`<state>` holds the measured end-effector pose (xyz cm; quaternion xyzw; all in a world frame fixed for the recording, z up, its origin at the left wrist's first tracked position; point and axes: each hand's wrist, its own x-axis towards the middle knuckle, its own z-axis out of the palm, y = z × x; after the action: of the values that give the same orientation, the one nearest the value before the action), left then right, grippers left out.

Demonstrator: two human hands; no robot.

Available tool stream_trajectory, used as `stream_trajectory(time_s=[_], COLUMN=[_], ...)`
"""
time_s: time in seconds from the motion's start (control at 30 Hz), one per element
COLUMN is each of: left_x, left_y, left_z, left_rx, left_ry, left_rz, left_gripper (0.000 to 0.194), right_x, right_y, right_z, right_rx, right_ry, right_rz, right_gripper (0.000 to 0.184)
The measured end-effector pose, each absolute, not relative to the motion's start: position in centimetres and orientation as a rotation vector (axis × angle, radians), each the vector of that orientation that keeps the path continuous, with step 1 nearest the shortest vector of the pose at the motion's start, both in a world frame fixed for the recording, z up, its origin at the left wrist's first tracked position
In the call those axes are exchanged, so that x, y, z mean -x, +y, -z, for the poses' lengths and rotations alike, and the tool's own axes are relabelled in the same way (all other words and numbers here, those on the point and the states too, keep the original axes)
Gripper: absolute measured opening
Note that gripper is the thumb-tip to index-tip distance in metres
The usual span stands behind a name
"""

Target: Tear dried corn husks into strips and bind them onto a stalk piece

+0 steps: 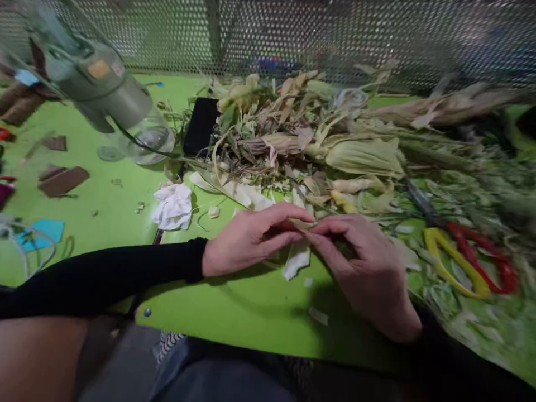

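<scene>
Over the green table (234, 318), my left hand (255, 237) and my right hand (364, 262) meet fingertip to fingertip. Both are closed in a pinch on a small thin piece that looks like a strip of corn husk; the fingers mostly cover it. A pale torn scrap (298, 261) shows just below the fingertips, and I cannot tell whether it hangs from them or lies on the table. Beyond my hands spreads a heap of dried husks and leaves (272, 142), with a pale green corn husk (364, 156) on it.
Scissors with red and yellow handles (454, 262) lie right of my right hand among green scraps. A crumpled tissue (172, 206) is left of the heap. Farther back are a black phone-like slab (201, 125) and a clear container with a grey-green top (121, 95). Brown cardboard pieces (65, 180) lie left.
</scene>
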<state>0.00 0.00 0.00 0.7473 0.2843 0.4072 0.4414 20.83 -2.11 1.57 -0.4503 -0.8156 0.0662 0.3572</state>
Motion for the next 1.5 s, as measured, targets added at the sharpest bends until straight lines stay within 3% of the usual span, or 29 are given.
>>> stream_trajectory(time_s=[0.43,0.97,1.17,1.5], left_x=[-0.2,-0.35,-0.54,-0.45], left_y=[0.27,-0.24,-0.22,0.06], left_z=[-0.71,-0.44,-0.48,-0.81], left_rx=[-1.792,-1.609,-1.446,-1.353], left_ry=[0.909,0.862,0.798,0.703], left_rz=[-0.908,-0.854,-0.884,-0.806], left_gripper=[0.009,0.013,0.012,0.009], right_x=[-20.6,-20.3,-20.79,-20.72], right_y=[-2.08,-2.19,-1.94,-2.28], right_z=[-1.57,-1.6,-1.68,-1.51], right_rx=[1.164,1.055,1.121,1.234], right_ry=[-2.112,-2.258,-2.138,-1.9], right_rz=[-0.168,-0.009,-0.138,-0.693], right_gripper=[0.005,0.009,0.005,0.009])
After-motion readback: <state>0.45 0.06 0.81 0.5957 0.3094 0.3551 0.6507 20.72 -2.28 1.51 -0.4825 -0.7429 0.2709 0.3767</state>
